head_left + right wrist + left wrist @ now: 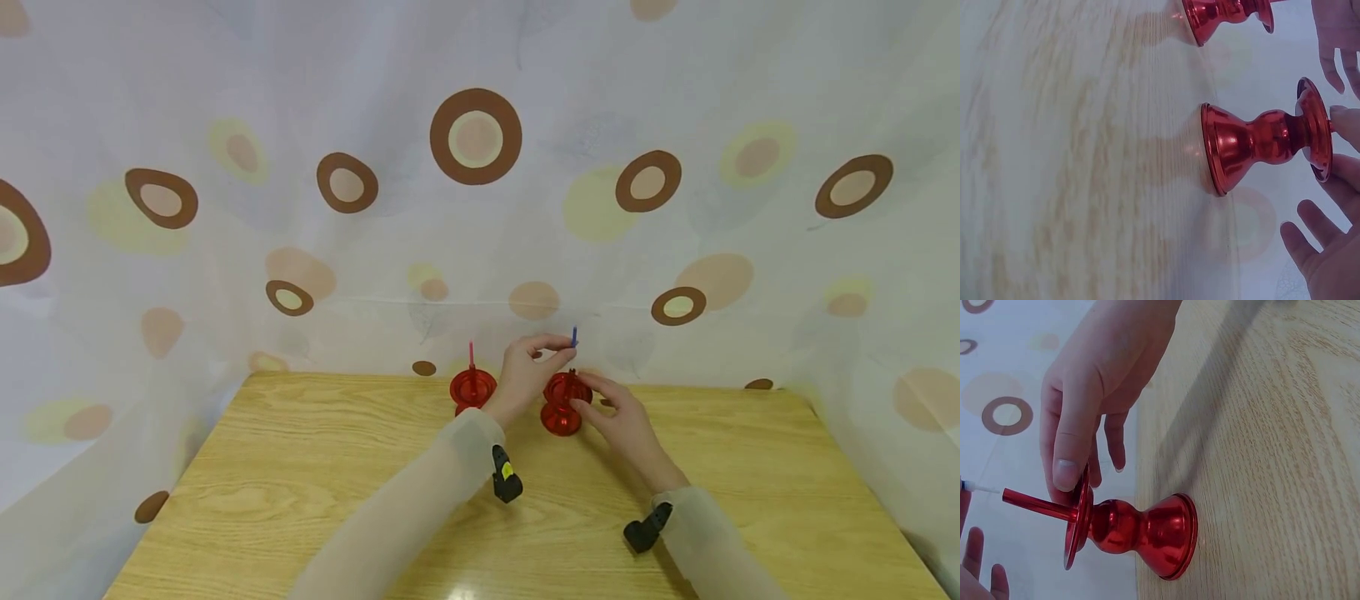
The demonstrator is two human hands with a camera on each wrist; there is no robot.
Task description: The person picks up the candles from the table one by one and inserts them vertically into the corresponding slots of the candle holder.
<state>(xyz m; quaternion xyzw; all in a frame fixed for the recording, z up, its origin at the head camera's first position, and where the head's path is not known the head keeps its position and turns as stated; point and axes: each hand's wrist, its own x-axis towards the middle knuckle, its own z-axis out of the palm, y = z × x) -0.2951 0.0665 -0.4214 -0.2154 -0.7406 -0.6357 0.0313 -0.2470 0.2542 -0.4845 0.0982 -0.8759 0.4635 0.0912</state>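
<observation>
My left hand (525,373) pinches a thin blue candle (574,335) above the right-hand red candle holder (561,418). In the left wrist view, the candle's narrow white end (986,489) points at the mouth of the holder's upright tube (1038,505), with a small gap between them. The right hand (626,427) grips the dish rim (1082,519) of that shiny holder between thumb and fingers. Its flared base (1225,150) stands on the table. Left of it is a matching red holder (472,385) with a pink candle (471,353) upright in its tube, partly behind my left wrist.
Both holders stand near the back edge of a wooden table (315,483). A pale curtain (480,242) with brown rings and spots hangs right behind that edge and along both sides.
</observation>
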